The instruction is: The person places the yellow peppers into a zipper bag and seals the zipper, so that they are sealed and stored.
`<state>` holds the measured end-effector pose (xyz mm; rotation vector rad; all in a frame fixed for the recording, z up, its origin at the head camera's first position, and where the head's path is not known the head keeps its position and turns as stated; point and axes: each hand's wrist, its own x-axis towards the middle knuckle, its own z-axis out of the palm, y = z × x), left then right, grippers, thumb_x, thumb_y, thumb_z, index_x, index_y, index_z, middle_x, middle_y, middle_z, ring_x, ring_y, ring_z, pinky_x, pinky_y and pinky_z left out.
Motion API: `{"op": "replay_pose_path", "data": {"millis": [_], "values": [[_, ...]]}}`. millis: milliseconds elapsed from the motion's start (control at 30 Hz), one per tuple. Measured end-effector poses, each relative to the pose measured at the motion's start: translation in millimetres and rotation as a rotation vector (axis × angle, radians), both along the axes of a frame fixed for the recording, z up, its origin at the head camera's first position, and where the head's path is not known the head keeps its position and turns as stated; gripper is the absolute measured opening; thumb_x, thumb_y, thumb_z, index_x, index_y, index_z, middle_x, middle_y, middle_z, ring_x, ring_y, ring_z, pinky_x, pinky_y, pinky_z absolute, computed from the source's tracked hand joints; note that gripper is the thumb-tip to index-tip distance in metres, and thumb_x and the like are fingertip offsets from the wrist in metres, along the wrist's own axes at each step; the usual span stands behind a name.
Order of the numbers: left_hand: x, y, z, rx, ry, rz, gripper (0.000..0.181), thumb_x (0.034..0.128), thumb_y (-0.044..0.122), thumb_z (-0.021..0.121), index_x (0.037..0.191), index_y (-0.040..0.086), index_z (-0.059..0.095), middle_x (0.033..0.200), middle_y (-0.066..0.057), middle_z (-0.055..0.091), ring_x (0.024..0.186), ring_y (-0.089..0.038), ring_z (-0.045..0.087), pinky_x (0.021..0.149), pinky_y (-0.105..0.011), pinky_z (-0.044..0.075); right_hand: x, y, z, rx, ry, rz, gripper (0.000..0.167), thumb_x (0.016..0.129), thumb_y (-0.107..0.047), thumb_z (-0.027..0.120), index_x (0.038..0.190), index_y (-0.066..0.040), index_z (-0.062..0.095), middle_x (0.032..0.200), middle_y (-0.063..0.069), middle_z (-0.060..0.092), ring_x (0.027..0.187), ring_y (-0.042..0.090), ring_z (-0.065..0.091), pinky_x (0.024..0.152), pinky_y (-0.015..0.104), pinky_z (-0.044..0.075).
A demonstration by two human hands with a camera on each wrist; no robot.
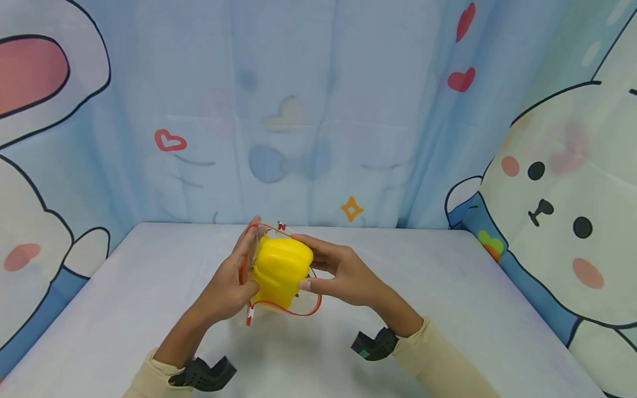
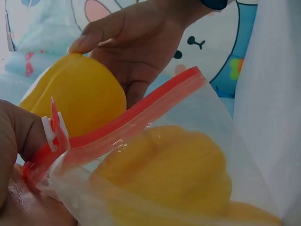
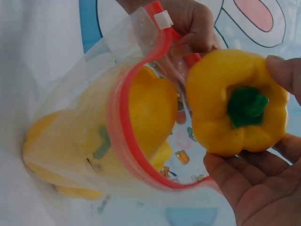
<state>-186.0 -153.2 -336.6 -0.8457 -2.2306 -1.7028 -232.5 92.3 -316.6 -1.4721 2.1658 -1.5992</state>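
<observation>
My right hand (image 1: 343,271) grips a yellow bell pepper (image 3: 211,99) between thumb and fingers, its green stem facing the right wrist camera. That pepper is at the open mouth of a clear slider zip bag (image 3: 66,103) with a red rim. On the opposite side, my left hand (image 1: 229,284) pinches the bag's red rim (image 2: 136,110) near the white slider (image 3: 163,20). More yellow peppers (image 2: 169,174) lie inside the bag, seen through its clear wall. From the head view, the bag's lower part is hidden behind the held pepper and the hands.
The hands work above a white table (image 1: 149,260). Behind it hangs a light blue curtain (image 1: 318,110) printed with hearts and cartoon animals. A black wrist device (image 1: 204,376) sits on the left arm, another (image 1: 375,344) on the right.
</observation>
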Motion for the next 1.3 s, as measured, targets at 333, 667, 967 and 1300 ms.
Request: {"op": "replay_pose_path", "data": {"millis": [333, 667, 967, 1300], "values": [[4.6, 4.0, 4.4, -0.008, -0.01, -0.021, 0.098, 0.0708, -0.025, 0.048, 0.155, 0.001, 0.005, 0.162, 0.004, -0.002, 0.146, -0.018, 0.012, 0.108, -0.021, 0.027, -5.1, -12, -3.7, -0.023, 0.04, -0.041, 0.071, 0.086, 0.0, 0.07, 0.149, -0.002, 0.037, 0.149, 0.008, 0.042, 0.129, 0.021, 0.049, 0.104, 0.033, 0.04], [7.9, 1.9, 9.3, -0.057, 0.028, 0.014, 0.103, 0.0691, -0.027, 0.049, 0.156, 0.006, 0.006, 0.161, 0.009, -0.001, 0.146, -0.018, 0.014, 0.106, -0.023, 0.032, -4.7, -23, -6.1, -0.066, 0.083, -0.077, 0.07, 0.085, 0.001, 0.07, 0.147, -0.001, 0.038, 0.145, 0.01, 0.045, 0.129, 0.022, 0.048, 0.105, 0.032, 0.04], [9.6, 1.1, 10.9, -0.114, 0.036, 0.019, 0.103, 0.0686, -0.027, 0.047, 0.156, 0.007, 0.004, 0.161, 0.01, -0.006, 0.146, -0.018, 0.009, 0.105, -0.028, 0.036, 0.4, -34, -1.1, -0.091, 0.133, -0.149, 0.071, 0.08, 0.01, 0.071, 0.143, 0.008, 0.039, 0.142, 0.019, 0.047, 0.128, 0.027, 0.048, 0.105, 0.036, 0.039], [10.1, 0.0, 11.5, -0.104, 0.044, 0.031, 0.103, 0.0692, -0.027, 0.048, 0.156, 0.007, 0.005, 0.161, 0.01, -0.005, 0.147, -0.019, 0.01, 0.107, -0.029, 0.033, 20.4, -39, 19.2, -0.048, 0.13, -0.202, 0.066, 0.081, 0.01, 0.07, 0.14, 0.014, 0.039, 0.139, 0.025, 0.048, 0.126, 0.033, 0.05, 0.104, 0.032, 0.04]]}}
